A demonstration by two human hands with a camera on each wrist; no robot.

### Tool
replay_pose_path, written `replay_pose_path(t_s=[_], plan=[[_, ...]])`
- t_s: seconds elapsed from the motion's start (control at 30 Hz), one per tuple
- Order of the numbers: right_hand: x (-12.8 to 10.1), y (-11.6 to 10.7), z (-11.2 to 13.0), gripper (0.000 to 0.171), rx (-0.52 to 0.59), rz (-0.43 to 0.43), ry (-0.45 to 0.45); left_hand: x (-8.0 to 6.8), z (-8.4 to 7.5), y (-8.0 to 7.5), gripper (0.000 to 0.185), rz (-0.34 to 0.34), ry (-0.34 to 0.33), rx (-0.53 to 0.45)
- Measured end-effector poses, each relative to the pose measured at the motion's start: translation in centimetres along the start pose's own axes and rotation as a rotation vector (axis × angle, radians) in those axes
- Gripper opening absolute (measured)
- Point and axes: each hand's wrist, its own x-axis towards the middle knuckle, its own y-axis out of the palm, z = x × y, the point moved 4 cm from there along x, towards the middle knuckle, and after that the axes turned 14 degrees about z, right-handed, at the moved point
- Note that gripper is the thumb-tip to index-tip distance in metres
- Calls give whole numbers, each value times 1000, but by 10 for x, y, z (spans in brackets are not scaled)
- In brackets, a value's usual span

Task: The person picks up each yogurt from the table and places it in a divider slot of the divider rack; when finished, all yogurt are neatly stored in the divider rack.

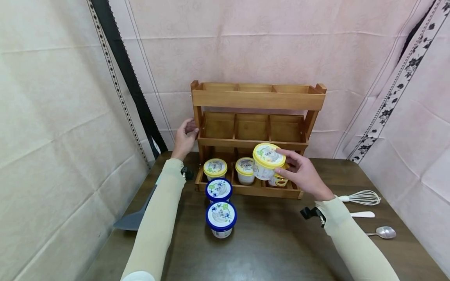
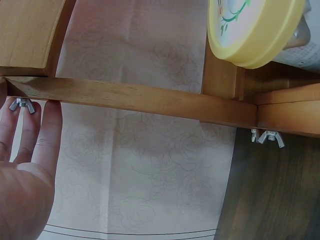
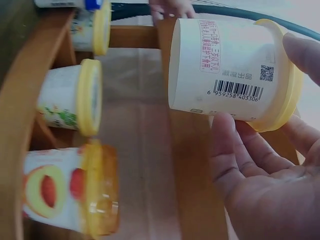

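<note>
Right hand [image 1: 304, 175] grips yellow-lidded cup [image 1: 268, 161] (tilted, lid up-left) | left hand [image 1: 184, 138] flat on rack [image 1: 258, 100]

Both arms are covered by long, close-fitting sleeves of pale cream cloth, the left sleeve [image 1: 158, 218] and the right sleeve [image 1: 355, 242] alike — smooth, plain, without print. Each ends at the wrist, leaving the left hand [image 1: 184, 137] and right hand [image 1: 304, 173] bare. A small black clip — part of a wrist mount [image 1: 311, 213] — sits at each cuff.
</note>
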Motion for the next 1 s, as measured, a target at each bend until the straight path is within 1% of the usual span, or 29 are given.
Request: replay_pose_path(t_s=[0.07, 0.17, 0.27, 0.5, 0.7, 0.9, 1.0], plan=[[1, -5, 4, 59, -6, -26, -13, -1, 0, 0, 42, 1, -4, -2], [3, -13, 9, 58, -9, -62, -7, -2, 1, 0, 43, 4, -7, -4], [6, -21, 14, 59, -26, -82, -9, -3, 1, 0, 43, 2, -12, -6], [16, -43, 24, 61, -38, -149, -28, -1, 2, -1, 42, -2, -1, -4], [29, -62, 25, 61, 10, -215, -19, 0, 1, -1, 43, -6, 13, 6], [44, -75, 22, 66, -21, -256, 6, -1, 1, -1, 43, -7, 10, 9], [50, -79, 17, 66, -18, -269, 13, -1, 0, -1, 43, -2, 0, 12]])
